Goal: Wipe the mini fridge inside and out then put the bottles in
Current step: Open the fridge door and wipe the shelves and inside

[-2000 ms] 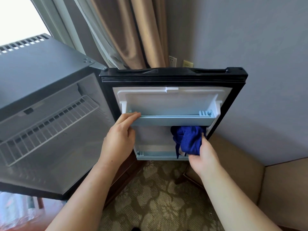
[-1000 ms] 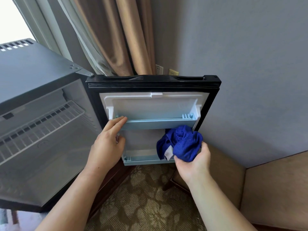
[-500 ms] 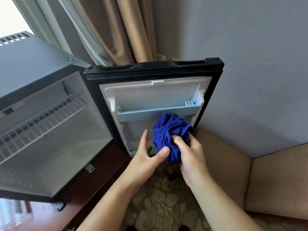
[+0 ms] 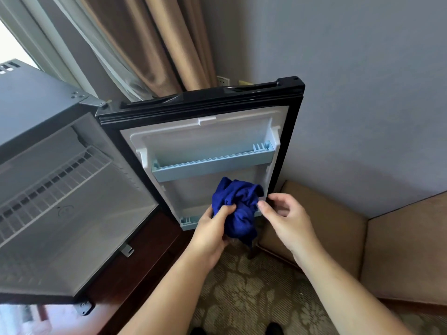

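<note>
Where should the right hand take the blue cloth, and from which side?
Judging by its pose, take the bunched upper-right folds of the blue cloth, coming from the right: the left hand covers its lower left, and that free side faces the right hand.

Left hand (image 4: 212, 226) clenched, right hand (image 4: 286, 217) (loosely curled)

A bunched blue cloth (image 4: 238, 209) is held in the left grip (image 4: 212, 228) in front of the open mini fridge door (image 4: 205, 139). The right grip (image 4: 286, 218) is seen just beside the cloth, fingers loosely curled.
</note>
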`<state>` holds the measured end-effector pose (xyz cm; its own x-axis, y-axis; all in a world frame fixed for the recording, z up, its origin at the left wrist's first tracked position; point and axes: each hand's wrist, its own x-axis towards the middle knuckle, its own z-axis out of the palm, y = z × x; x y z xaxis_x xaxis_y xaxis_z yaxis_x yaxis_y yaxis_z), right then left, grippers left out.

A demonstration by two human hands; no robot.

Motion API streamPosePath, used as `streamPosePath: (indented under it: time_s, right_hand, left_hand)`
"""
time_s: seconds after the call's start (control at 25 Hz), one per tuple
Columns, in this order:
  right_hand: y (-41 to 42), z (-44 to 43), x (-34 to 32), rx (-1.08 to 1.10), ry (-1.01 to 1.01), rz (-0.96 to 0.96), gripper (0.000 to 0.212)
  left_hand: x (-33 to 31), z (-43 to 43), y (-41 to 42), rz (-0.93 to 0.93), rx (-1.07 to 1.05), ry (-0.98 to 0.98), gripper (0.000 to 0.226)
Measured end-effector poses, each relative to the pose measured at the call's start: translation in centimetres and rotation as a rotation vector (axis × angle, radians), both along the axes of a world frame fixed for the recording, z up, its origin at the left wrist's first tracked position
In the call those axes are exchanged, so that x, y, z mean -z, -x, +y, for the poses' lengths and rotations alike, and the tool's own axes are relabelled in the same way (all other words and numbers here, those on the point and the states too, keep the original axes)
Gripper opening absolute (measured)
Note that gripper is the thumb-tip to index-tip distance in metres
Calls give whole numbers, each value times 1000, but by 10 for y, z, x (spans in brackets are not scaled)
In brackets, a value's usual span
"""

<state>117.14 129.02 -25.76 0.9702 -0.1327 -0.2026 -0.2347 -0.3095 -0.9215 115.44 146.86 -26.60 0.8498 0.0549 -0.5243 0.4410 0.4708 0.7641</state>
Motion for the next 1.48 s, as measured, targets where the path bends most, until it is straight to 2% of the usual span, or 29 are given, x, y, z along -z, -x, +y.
streamPosePath:
  time_s: [0.08, 0.16, 0.36, 0.52, 0.72, 0.84, 1.0, 1.12, 1.28, 1.48]
  right_hand:
    - [-11, -19, 1, 106, 3, -22, 28]
    - [-29, -37, -3, 133, -7, -76, 34]
    - [-80, -64, -20, 46, -99, -131, 54]
    - [-107, -69, -39, -98, -110, -159, 63]
    - [-102, -67, -24, -61, -226, -44, 56]
    - [-91, -72, -4, -53, -264, 31, 44]
    - [-89, -84, 8, -26, -271, 99, 30]
    - [-84, -89, 15, -1, -275, 127, 27]
    - [-71, -93, 28, 53, -317, 190, 24]
    - [-58, -102, 32, 127, -343, 218, 23]
  left_hand:
    - [3, -5, -10, 106, -54, 8, 27]
    - [5, -10, -17, 112, -48, -4, 26]
    - [-3, -35, -41, -58, 80, -136, 38]
    - [-10, -48, -60, -96, 105, -279, 41]
    - [-15, -63, -62, -180, 245, -418, 42]
    - [-10, -71, -55, -138, 313, -415, 41]
    - [-2, -65, -41, 25, 56, -362, 28]
    - [-12, -58, -50, 9, -54, -415, 24]
    - [-30, -67, -79, -119, 153, -516, 42]
    - [-18, -84, -78, -190, 364, -621, 73]
